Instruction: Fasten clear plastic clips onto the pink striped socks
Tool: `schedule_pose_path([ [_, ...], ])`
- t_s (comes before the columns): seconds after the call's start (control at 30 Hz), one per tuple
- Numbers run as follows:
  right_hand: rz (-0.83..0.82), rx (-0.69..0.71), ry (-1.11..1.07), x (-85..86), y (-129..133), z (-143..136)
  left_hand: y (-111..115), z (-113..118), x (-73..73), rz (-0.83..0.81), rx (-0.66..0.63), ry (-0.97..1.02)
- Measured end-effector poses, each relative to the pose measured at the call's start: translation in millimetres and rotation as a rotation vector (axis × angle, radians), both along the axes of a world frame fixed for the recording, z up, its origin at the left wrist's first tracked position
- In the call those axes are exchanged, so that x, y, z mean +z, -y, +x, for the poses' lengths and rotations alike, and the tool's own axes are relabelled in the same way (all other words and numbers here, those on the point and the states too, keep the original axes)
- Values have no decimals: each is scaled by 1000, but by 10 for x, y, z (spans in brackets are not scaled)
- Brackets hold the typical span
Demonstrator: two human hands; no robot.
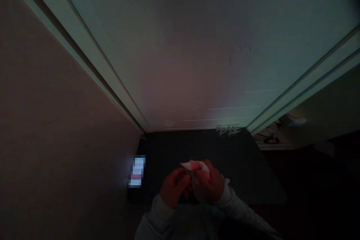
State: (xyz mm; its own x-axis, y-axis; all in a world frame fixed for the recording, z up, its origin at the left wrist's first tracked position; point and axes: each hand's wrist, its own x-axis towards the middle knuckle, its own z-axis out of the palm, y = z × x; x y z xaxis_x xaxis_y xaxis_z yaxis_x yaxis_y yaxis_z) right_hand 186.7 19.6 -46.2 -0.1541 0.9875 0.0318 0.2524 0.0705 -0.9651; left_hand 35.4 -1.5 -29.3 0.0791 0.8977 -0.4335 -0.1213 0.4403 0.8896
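A small pale piece (194, 165), soft-looking like cloth or paper and tinted pink by the light, is held above the dark worktop (239, 180), near its front edge. The grip of the right hand (209, 182) is closed around it, and one pointed end comes out toward the left. The left hand (174, 186) has its fingers curled just beside this end; whether they pinch it, I cannot tell, because the place is dark. The hands themselves cover part of the piece. To the left, a bright, blurred screen (137, 171) is near the left wall (70, 131). Behind the worktop rises a pale panel (180, 56) with a raised heart (196, 102), and at its foot is a cluster of pale curls (228, 129). Both forearms, in light sleeves (239, 208), come from below and lean inward, so that the hands meet in front of the body.
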Motion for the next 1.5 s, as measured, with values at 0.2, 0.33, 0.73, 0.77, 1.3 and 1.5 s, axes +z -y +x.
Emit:
schedule_pose_path([
  [0.2, 16, -6, 1, 16, -13, 28, 64, -1, 57, 208, -72, -217],
  [0.33, -43, -53, -74, -29, -26, 1, 95, -10, 99, 468, -123, -457],
  [0.73, -364, 98, -327, -39, -158, -16, 67, -37, 57, 1033, -312, -879],
  [0.77, -375, 109, -331, -41, -171, -11, 58, -34, 64, 1046, -321, -882],
  [1.3, -270, -70, -551, 32, -68, 13, -27, 14, 92, 364, 64, -305],
  [1.5, -203, -22, -566, 91, -124, 10, -73, 27, 51, 288, 98, -285],
])
